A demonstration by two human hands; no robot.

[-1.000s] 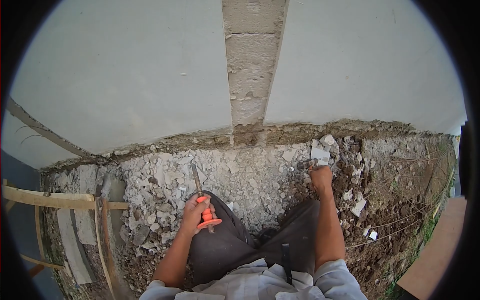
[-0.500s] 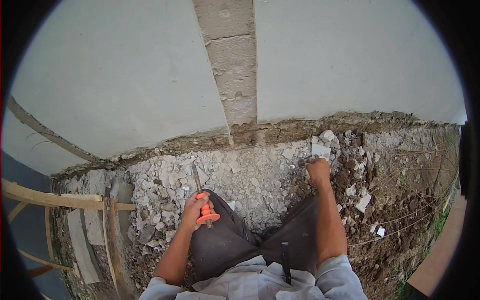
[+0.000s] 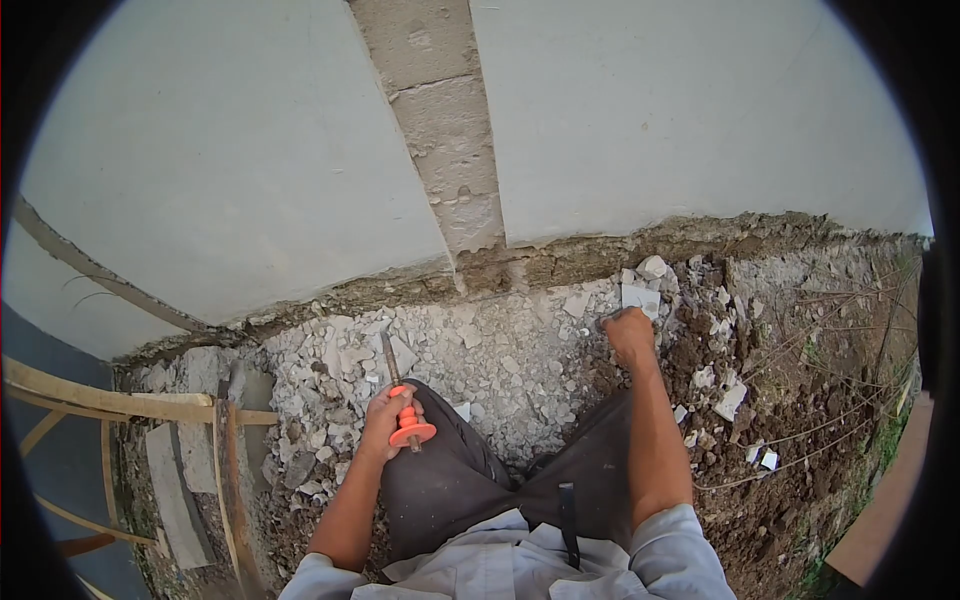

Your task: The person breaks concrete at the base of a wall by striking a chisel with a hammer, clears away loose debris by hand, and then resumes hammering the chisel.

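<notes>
My left hand is wrapped round a chisel with an orange hand guard. The steel shaft points forward, away from me, and its far end is over the rubble; hand and chisel are above my left thigh. My right hand is closed in a fist low over the rubble, just beside a flat white piece. Whatever it grips, if anything, is hidden by the fingers. Broken plaster and stone rubble covers the ground between my hands and the wall.
A white wall rises ahead, with a bare vertical strip of rough masonry and a broken lower edge. Timber pieces and concrete slabs stand or lie at left. Dark soil and dry twigs lie at right.
The view has shifted slightly. A dark grey object seen at my right fist earlier is now out of sight. The chisel stays in my left hand.
</notes>
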